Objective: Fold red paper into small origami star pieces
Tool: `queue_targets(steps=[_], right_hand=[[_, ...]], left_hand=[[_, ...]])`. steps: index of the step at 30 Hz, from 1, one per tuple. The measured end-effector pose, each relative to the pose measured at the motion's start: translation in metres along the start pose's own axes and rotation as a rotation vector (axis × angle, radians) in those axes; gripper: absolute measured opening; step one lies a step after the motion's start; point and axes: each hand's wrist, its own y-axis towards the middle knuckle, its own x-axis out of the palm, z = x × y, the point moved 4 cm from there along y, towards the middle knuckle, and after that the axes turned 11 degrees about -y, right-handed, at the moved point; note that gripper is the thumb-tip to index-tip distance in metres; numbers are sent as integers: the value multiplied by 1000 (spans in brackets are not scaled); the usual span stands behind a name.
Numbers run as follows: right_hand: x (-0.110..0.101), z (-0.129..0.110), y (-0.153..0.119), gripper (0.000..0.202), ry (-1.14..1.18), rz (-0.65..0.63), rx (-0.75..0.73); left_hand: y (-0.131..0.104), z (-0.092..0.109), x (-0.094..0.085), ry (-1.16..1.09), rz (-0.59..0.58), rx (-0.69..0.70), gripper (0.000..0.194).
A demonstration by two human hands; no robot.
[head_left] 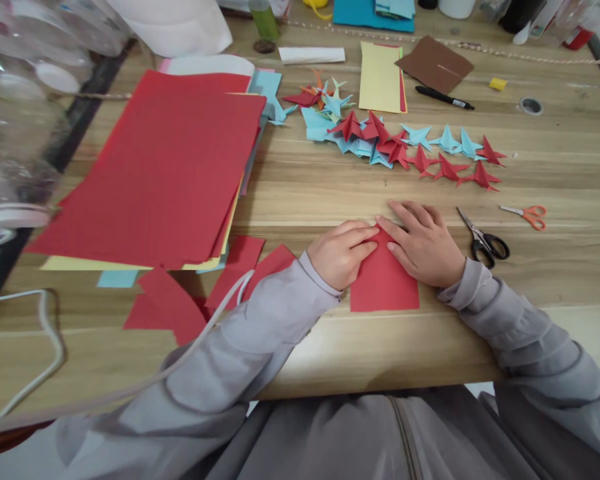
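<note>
1. Currently, L hand (344, 255) curled, fingertips on far end of red sheet (385, 287); can't tell if pinching.
2. R hand (424, 245) spread flat, fingertips on same end, not gripping.
3. Sheet lies nr bench (300, 193) front edge, R of ctr.
4. Blk scissors (483, 241) R of R hand.
5. Blk pen (444, 98) twd far edge, wht marking too small to read.

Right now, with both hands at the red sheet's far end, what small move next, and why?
Probably press the red sheet flat at its far end with the right hand, the left hand steadying: both hands' fingers rest there.
</note>
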Motion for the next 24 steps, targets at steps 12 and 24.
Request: queue_targets(steps=[12,24], right_hand=[[0,1,1,51,10,16,17],[-2,0,1,48,-4,-10,11]], left_hand=[[-1,-1,2,-51,-13,-34,23],[0,0,0,-40,-35,-26,24]])
